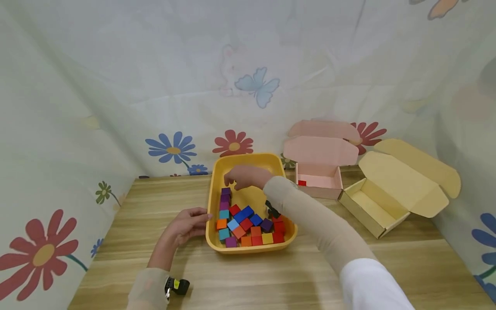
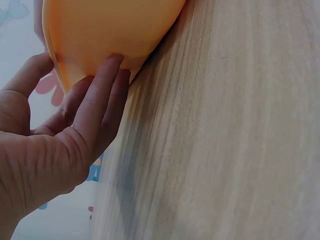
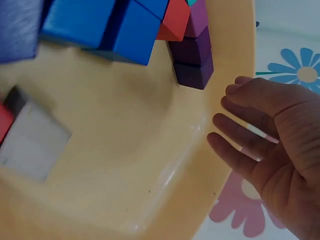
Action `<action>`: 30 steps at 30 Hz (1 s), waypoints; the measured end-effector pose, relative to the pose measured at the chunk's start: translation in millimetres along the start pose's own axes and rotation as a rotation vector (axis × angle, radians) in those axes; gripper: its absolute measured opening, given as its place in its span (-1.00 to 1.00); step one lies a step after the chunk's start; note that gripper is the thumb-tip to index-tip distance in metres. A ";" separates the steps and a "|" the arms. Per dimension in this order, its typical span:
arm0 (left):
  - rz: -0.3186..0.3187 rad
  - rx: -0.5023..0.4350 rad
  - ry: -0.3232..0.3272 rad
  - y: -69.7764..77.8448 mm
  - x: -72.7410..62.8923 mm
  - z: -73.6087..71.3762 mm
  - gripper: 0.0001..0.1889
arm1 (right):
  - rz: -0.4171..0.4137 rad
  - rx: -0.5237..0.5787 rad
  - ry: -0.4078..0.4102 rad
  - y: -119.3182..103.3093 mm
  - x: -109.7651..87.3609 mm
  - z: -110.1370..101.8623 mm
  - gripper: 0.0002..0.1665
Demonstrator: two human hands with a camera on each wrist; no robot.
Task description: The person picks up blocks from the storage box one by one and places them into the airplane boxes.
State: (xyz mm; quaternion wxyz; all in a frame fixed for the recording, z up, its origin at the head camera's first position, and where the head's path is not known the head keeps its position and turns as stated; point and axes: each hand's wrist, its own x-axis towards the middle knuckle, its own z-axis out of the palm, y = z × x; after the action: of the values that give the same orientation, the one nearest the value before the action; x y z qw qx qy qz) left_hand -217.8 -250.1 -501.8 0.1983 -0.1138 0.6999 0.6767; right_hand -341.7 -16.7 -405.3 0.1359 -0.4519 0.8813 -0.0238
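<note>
A yellow plastic tray (image 1: 212, 181) holds many coloured cubes, most of them in its near half. My left hand (image 1: 190, 226) is at the tray's left side, its thumb at the rim and its fingers against the outer wall (image 2: 145, 30). Over the far left part of the tray hovers my right hand (image 1: 248, 176), its fingers loosely bent with nothing between them. Close by, dark purple cubes (image 3: 192, 75) stand in a row along the left wall. Blue cubes (image 3: 132, 32) and a greyish block (image 3: 35, 140) also show in the right wrist view.
Right of the tray stands an open pink box (image 1: 319, 181) with a red cube (image 1: 302, 183) inside. An open pale yellow box (image 1: 373, 209) sits farther right. Everything rests on a wooden table (image 1: 155, 193), with a flower-patterned curtain (image 1: 193, 99) behind.
</note>
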 end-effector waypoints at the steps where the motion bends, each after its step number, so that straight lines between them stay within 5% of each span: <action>1: -0.004 -0.002 -0.005 -1.2 -0.1 -0.3 -0.43 | -0.024 -0.009 -0.012 0.2 7.5 3.9 -0.61; 8: 0.001 -0.020 -0.024 -4.8 0.0 0.8 -0.40 | -0.055 -0.024 -0.049 1.0 34.9 19.2 -0.51; 14: 0.012 -0.016 -0.020 -2.5 -0.6 -1.2 -0.41 | -0.085 0.037 -0.032 1.0 38.9 21.3 -0.50; 30: -0.004 -0.019 -0.028 0.0 0.3 -3.5 -0.40 | -0.123 -0.021 0.003 10.1 47.9 30.0 -0.72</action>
State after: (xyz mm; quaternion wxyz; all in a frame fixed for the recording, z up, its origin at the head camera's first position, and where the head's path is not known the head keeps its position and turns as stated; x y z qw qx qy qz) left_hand -218.5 -253.5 -501.9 0.2084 -0.1073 0.6905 0.6843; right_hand -368.4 -46.8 -446.3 0.1280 -0.5064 0.8524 -0.0233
